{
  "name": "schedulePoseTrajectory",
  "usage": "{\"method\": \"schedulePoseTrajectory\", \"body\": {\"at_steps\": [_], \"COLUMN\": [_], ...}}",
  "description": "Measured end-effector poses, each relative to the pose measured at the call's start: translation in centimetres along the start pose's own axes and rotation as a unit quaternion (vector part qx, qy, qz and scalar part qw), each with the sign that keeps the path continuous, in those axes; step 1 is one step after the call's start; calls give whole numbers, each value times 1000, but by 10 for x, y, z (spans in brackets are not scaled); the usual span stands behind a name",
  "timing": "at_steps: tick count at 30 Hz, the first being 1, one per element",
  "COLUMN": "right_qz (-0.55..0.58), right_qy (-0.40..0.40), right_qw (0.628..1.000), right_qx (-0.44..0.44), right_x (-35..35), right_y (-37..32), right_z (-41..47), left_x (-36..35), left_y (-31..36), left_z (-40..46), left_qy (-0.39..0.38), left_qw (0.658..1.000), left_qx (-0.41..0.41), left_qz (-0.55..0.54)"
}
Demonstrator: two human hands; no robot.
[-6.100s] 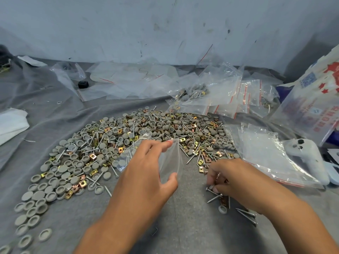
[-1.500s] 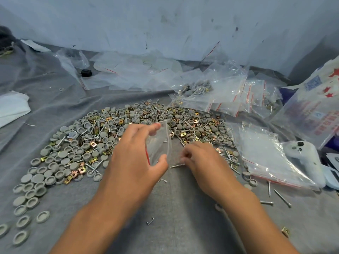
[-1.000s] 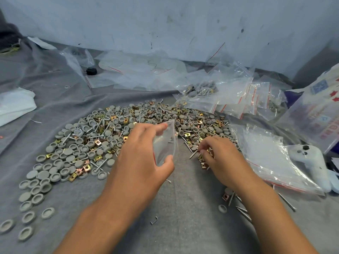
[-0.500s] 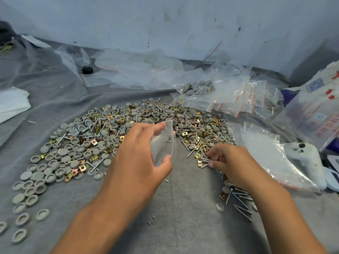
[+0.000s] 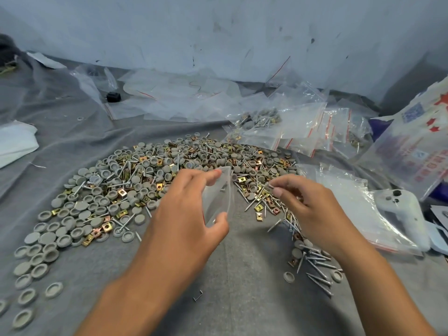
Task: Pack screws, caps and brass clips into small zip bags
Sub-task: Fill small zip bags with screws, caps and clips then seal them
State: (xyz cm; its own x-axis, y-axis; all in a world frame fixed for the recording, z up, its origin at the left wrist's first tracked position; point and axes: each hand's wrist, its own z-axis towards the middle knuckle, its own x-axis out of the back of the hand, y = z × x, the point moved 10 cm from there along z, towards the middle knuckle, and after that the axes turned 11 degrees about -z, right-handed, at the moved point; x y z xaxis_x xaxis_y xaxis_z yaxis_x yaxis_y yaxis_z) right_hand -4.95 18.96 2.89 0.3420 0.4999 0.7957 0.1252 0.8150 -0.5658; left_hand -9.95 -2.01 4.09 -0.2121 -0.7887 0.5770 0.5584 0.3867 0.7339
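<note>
Above grey cloth (image 5: 242, 275), left hand (image 5: 184, 229) pinches small zip bag (image 5: 218, 195) upright, forefinger and thumb holding mouth agape. Right hand (image 5: 312, 209), half a second ago down in pile (image 5: 155, 180) of caps, screws and brass clips, now lifted beside bag, fingertips pinching something thin (likely screw): drop-in next. Filled bags (image 5: 271, 127) lie behind, near scuffed pale wall (image 5: 218, 32).

bare grey cloth (image 5: 242, 275) lies open between the forearms, with only a small staple (image 5: 198, 295) on it. ahead, a wide heap of caps, screws and clips (image 5: 155, 180) blocks the middle from left to right. loose screws (image 5: 315, 265) crowd the ground under the right hand (image 5: 312, 212). filled zip bags (image 5: 298, 132) and a flat stack of empty bags (image 5: 356, 204) close off the right side.
</note>
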Motion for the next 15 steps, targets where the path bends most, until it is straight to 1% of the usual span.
{"method": "schedulePoseTrajectory", "body": {"at_steps": [2,4,6,9,11,13,15], "right_qz": [57,51,23,-40,-56,-12,16], "right_qy": [51,82,94,114,112,121,146], "right_qw": [995,985,979,975,975,978,982], "right_qx": [65,140,180,184,182,168,119], "right_x": [10,11,6,0,-6,-4,8], "right_y": [-32,-63,-79,-85,-88,-85,-63], "right_z": [-5,-13,-21,-23,-21,-17,-9], "left_x": [-1,-3,-5,-7,-8,-7,-4], "left_y": [2,4,6,8,9,9,7], "left_z": [0,0,1,1,1,1,2], "left_qy": [-1,-2,-6,-12,-14,-10,-5], "left_qw": [1000,1000,1000,1000,1000,1000,1000], "left_qx": [-4,-6,-8,-14,-15,-14,-12], "left_qz": [-4,-5,-6,-5,-5,-6,-5]}}
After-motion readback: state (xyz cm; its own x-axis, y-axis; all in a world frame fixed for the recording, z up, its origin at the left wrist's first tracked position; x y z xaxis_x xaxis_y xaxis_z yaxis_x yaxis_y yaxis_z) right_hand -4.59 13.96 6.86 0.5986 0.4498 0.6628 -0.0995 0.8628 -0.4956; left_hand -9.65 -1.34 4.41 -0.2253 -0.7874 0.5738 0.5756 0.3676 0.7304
